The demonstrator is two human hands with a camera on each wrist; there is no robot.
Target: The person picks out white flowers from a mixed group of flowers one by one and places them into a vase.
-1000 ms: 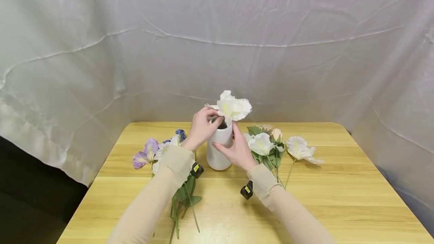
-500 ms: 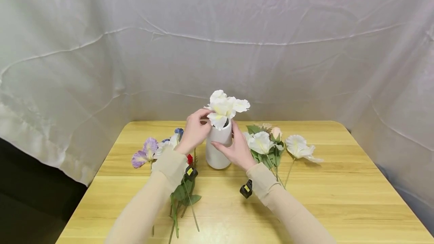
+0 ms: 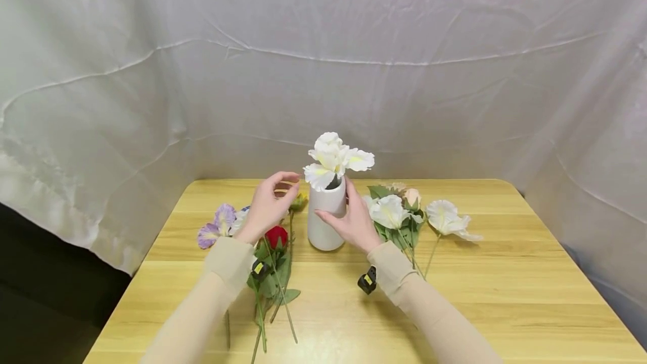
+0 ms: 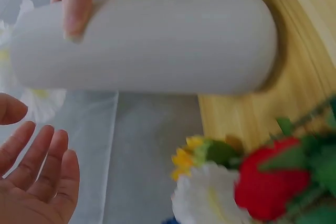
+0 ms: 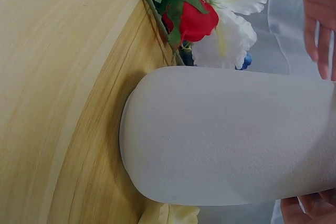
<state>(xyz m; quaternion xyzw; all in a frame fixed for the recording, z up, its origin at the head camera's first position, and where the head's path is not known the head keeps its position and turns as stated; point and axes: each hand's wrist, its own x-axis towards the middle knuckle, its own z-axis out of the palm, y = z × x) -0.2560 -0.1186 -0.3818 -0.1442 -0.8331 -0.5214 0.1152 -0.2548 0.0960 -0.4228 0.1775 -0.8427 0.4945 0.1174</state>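
One white vase (image 3: 324,232), upper part held in right grip (image 3: 356,222); left grip (image 3: 269,205) relaxed, just beside it

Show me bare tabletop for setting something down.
Bare table lies right of the rightmost white flower, and in front of the vase, between the lowest green leaf and right sleeve. Crowded: around the red rose left of the vase, and around the peach bud right of it.

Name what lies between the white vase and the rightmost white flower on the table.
In the head view, the right hand, gripping the vase, comes first, then another white flower, a peach rosebud and green leaves.
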